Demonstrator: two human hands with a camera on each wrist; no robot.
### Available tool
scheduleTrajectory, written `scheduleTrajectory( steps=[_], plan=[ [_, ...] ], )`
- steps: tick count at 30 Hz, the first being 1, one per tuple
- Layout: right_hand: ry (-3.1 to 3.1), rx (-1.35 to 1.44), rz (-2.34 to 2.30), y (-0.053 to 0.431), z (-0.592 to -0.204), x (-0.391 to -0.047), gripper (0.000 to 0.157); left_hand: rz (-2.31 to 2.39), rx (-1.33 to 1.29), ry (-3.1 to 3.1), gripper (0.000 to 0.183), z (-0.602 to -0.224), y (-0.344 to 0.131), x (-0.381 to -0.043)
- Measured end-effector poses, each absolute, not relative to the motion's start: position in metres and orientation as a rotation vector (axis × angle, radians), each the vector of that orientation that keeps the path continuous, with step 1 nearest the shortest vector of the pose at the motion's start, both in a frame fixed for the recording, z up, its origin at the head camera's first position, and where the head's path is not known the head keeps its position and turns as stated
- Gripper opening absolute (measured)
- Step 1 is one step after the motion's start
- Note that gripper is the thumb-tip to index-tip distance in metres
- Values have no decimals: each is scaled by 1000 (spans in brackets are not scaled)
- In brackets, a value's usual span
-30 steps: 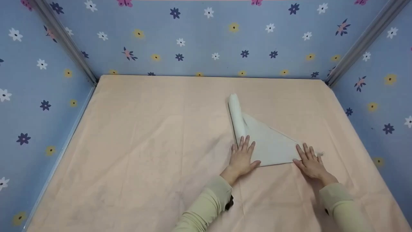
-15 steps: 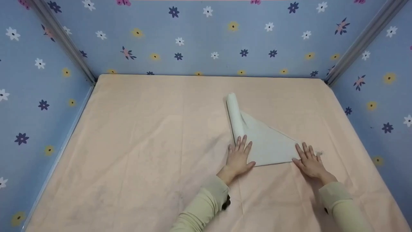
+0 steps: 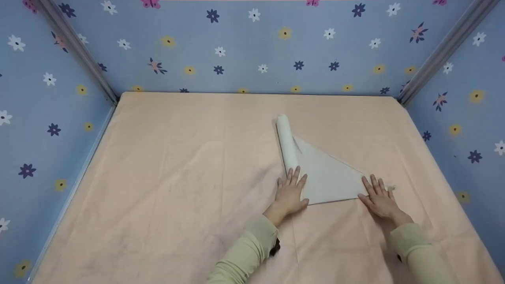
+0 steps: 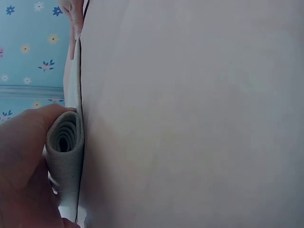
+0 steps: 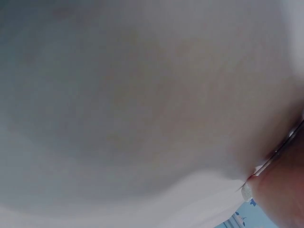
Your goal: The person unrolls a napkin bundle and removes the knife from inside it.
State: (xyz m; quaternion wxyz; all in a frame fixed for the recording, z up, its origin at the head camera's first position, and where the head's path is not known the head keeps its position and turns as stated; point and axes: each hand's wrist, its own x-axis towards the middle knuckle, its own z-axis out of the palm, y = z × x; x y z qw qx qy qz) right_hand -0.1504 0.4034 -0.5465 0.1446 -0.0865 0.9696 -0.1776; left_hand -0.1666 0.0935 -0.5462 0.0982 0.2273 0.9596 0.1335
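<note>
A pale grey-green cloth (image 3: 331,173) lies on the table, its left side rolled into a tube and the rest flat, tapering toward the right. My left hand (image 3: 290,195) rests over the near end of the roll (image 3: 287,142), fingers spread and fairly straight. In the left wrist view, that hand (image 4: 23,152) lies against the roll's open end (image 4: 65,137), where coiled layers show. My right hand (image 3: 382,201) presses flat on the cloth's right corner, with a small frayed tuft (image 3: 391,187) beyond its fingers. The right wrist view holds mostly blurred tabletop, with part of the hand (image 5: 280,185) at lower right.
A peach cover (image 3: 158,177) with faint creases spreads over the table. Blue flowered panels (image 3: 252,47) stand at the back and both sides, with grey metal posts (image 3: 79,51) at the corners.
My left hand and the roll have moved slightly left, and a little more flat cloth shows between the hands. The right hand stays in place on the corner.
</note>
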Motion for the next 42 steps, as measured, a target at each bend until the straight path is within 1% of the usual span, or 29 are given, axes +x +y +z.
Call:
scheduleTrajectory(
  steps=[42],
  plan=[
    [2794, -243, -501, 403, -546, -151, 65, 476, 684, 2760, 71, -539, 71, -167]
  ],
)
